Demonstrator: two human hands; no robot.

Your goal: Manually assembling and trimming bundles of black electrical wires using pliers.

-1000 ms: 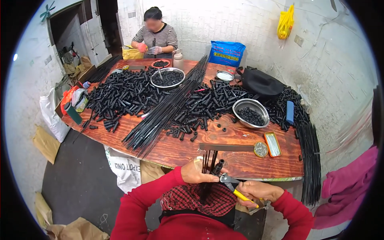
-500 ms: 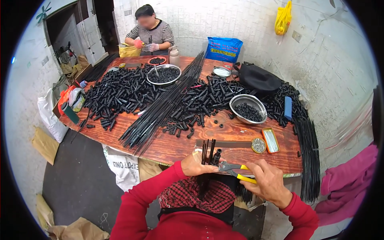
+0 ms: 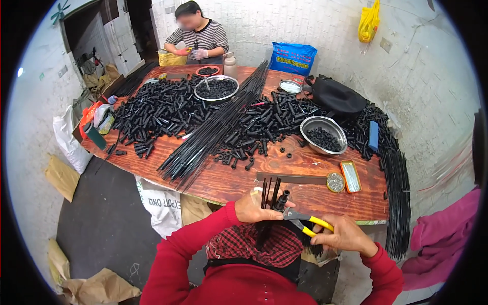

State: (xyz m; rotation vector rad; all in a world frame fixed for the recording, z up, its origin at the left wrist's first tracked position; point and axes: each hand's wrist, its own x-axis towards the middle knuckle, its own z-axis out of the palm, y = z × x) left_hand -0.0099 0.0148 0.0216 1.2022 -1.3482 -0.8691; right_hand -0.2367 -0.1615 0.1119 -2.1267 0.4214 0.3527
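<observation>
My left hand (image 3: 254, 208), with tape on a finger, is closed around several thin black rods (image 3: 265, 193) that stand upright. A black tubular fitting (image 3: 281, 200) stands beside the rods in the same grip. My right hand (image 3: 343, 235) holds pliers (image 3: 321, 222) with yellow handles, which are spread apart. The dark jaws of the pliers reach to the fitting, next to my left thumb; whether they touch it I cannot tell. Below my left hand the lower ends of the rods hang over a red checked cloth (image 3: 236, 245) on my lap.
Heaps of black tubular parts (image 3: 162, 109) and a long bundle of black rods (image 3: 216, 124) cover much of the wooden table (image 3: 300, 162). Nearby are a steel bowl (image 3: 325, 150), a round tin (image 3: 335, 182) and an orange-rimmed box (image 3: 351, 177). Across the table sits a co-worker (image 3: 201, 35).
The handles of the pliers have spread wider, and my right hand has shifted slightly right and down. My left hand still grips the rods and fitting. The whole view has shifted a little.
</observation>
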